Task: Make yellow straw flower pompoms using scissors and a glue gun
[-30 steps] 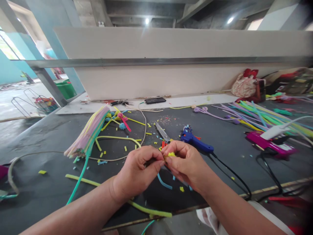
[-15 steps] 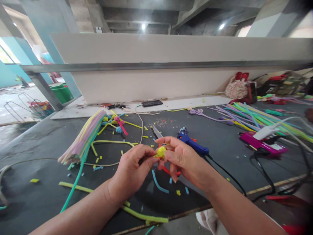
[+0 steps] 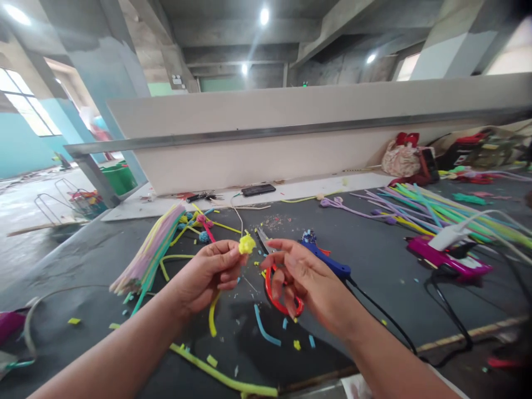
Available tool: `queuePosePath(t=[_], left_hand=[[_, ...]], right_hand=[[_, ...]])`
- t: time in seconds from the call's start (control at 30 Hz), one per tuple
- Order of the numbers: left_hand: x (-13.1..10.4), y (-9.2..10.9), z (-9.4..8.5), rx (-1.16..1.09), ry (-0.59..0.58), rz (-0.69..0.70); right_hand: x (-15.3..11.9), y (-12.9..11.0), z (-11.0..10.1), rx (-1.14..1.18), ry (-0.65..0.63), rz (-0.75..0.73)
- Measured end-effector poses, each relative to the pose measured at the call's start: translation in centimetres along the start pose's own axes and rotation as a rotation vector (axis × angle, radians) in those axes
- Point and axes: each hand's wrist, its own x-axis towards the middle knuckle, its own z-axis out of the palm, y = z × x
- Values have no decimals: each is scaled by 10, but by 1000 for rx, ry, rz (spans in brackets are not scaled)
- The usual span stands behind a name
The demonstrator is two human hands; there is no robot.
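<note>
Left hand (image 3: 216, 271) has a yellow ball (image 3: 246, 244), small and knobbly, held up over the dark counter (image 3: 95, 266); grip pinched snugly on it, thumb against fingers. Right hand (image 3: 307, 282): grip loose, fingers spread, nothing in it, in front of red-handled scissors (image 3: 269, 291); can't tell if touching. Yellow ball looks already bunched into lobes; finished or not, can't tell. Blue ball (image 3: 204, 237) on the counter looks made up too. Plenty unworked, by the look of it: stem bundle (image 3: 145, 249) at left, loose stems (image 3: 419, 205) at right. Glue gun (image 3: 332, 260) lies apart from the yellow ball.
</note>
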Motion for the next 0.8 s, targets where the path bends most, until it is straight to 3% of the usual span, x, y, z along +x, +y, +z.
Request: queuePosePath(t=[0.1,0.23,0.43,0.8], left_hand=[[1,7,3,-32,-57,-77],[-1,0,11,-34,-131,-135],[-3,-17,15,13,-232,-156],[3,-26,-2,70,-168,-79]], right_hand=[[-2,-1,4,-95,72,-91],[-7,-1,12,-210,157,-178],[-7,1,15,-314,165,-152],[0,6,21,-197,162,-33]])
